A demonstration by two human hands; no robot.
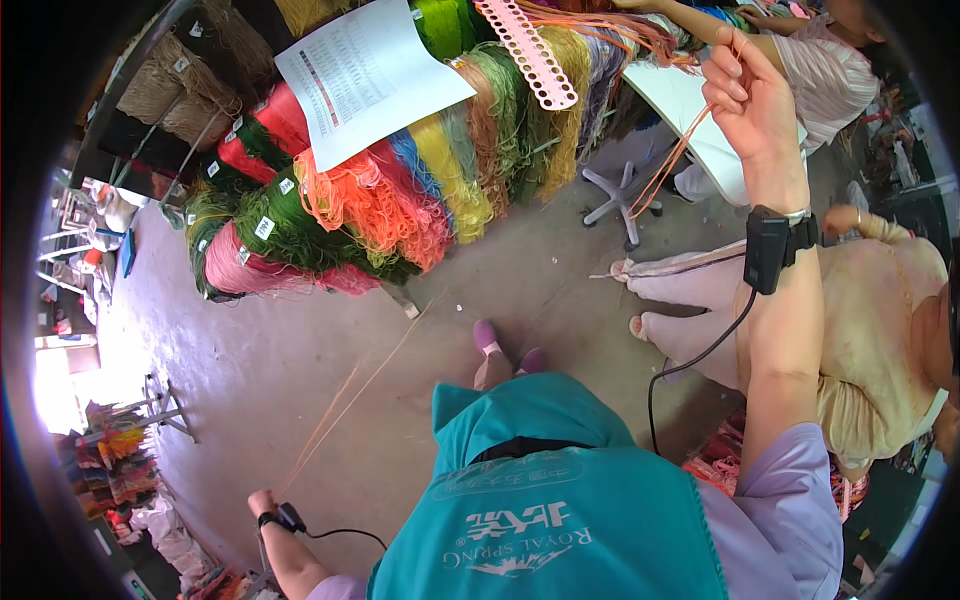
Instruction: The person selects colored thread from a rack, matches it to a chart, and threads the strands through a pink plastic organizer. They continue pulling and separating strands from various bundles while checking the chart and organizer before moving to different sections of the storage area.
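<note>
Raised at the upper right, my right hand [742,108] is closed in a pinch on thin orange threads [672,160], which trail down and to the left from it. My left hand [261,502] is low at the far left, stretched well away from the right one. Its fingers are closed around fine orange and pale threads [352,402] that slant up over the floor toward the middle. Whether both hands hold the same strands cannot be made out. Ahead hang thick skeins of coloured thread, among them orange [370,205], green [300,238] and yellow [445,165].
A printed sheet [365,75] and a pink strip with punched holes [527,45] lie over the skeins. Beyond stand a white table [690,105] and a swivel-chair base [622,200]. One person [870,330] is close on my right, another [828,85] at the far right.
</note>
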